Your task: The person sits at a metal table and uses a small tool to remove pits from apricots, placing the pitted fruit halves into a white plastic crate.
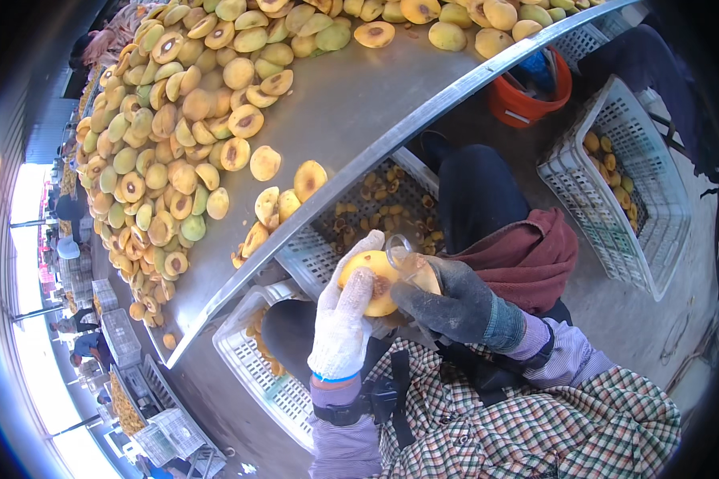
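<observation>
My left hand, in a white knit glove, is closed around a yellow peach half, its brown-stained pit side partly showing. Close against the fruit, my right hand, in a dark grey glove, grips a small tool with a curved metal loop. A yellowish piece shows by the right fingers; whether it is fruit or part of the tool I cannot tell. Just beyond my hands, a white crate holds several small yellow-brown pieces.
A metal table bears a heap of peach halves, several near its raised rim. Below left stands a white crate with yellow pieces. At right are another white crate and an orange bucket. Dark red cloth lies over a leg.
</observation>
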The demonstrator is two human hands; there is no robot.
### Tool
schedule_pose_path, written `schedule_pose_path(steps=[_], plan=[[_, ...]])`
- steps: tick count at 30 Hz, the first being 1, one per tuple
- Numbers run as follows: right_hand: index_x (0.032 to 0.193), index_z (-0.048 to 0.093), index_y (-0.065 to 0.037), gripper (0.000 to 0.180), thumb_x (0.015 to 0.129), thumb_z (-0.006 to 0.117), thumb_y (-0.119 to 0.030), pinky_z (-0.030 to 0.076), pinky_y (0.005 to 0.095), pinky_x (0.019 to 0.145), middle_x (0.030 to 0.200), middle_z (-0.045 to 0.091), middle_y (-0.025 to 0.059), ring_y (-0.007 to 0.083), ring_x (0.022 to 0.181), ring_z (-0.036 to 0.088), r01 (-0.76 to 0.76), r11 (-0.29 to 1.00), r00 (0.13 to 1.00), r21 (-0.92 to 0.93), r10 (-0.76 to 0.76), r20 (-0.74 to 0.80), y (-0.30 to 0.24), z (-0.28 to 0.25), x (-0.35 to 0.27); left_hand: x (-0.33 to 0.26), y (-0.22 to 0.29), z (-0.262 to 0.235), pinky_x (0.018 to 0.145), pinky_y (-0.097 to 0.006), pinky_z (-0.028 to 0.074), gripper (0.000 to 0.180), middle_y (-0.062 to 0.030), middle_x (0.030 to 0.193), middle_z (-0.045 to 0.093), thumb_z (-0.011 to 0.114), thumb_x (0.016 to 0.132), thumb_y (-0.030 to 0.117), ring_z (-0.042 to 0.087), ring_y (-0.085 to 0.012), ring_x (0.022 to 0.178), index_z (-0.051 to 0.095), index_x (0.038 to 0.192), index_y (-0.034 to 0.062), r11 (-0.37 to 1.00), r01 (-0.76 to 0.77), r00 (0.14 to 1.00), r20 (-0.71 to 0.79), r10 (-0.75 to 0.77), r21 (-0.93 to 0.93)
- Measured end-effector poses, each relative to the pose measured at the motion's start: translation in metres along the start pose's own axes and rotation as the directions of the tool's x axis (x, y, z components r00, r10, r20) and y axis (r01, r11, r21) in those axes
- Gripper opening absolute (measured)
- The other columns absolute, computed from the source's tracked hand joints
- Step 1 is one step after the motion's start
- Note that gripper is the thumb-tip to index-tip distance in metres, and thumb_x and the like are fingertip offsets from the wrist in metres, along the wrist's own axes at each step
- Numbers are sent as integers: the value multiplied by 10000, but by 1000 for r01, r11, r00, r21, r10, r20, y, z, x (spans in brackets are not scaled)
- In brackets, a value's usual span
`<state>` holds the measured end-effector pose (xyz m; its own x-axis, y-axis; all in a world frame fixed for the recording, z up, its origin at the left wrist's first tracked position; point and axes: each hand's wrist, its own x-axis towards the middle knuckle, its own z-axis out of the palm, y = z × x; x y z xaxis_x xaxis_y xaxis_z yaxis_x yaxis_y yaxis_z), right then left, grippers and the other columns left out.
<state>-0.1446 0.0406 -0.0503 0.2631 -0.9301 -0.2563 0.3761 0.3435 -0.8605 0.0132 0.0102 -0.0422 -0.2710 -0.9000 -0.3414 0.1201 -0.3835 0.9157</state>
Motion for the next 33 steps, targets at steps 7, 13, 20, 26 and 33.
schedule_pose_path(steps=[7,13,20,26,33], plan=[[1105,579,-29,263,945,585,-238,496,276,665,830,649,50,103,720,599,-29,985,993,-173,48,105,13,3,-2,3,-4,4,864,-416,519,557,-178,1328,497,465,960,469,559,-310,1112,463,1292,22,944,-156,979,-173,108,-292],[1121,578,-48,264,940,586,-241,502,291,660,824,651,76,137,711,624,208,889,977,-407,-166,137,23,1,-1,0,-2,23,793,-371,545,531,-175,1332,493,410,981,463,576,-304,1089,472,1270,22,959,-273,926,-291,240,-77],[1068,571,-47,251,936,580,-260,479,274,547,701,619,55,127,599,613,152,963,983,-224,-123,140,24,6,-3,-2,2,25,824,-335,506,426,-183,1169,573,386,1007,337,612,-240,938,537,1161,-31,932,-355,910,-206,361,66],[929,561,-46,320,947,550,-366,346,229,359,550,521,15,84,391,470,-410,912,863,-24,397,312,-4,-5,-1,-1,-9,27,874,-357,466,459,-184,1147,571,343,1018,343,584,-238,976,508,1224,-33,695,-553,763,-57,644,460],[810,556,-41,413,932,567,-435,332,231,354,512,494,24,86,380,455,-439,883,848,164,347,399,-2,-12,-2,-4,-6,25,943,-363,440,437,-179,1224,537,382,1014,320,541,-269,1110,520,1245,-24,612,-540,774,55,631,577]])
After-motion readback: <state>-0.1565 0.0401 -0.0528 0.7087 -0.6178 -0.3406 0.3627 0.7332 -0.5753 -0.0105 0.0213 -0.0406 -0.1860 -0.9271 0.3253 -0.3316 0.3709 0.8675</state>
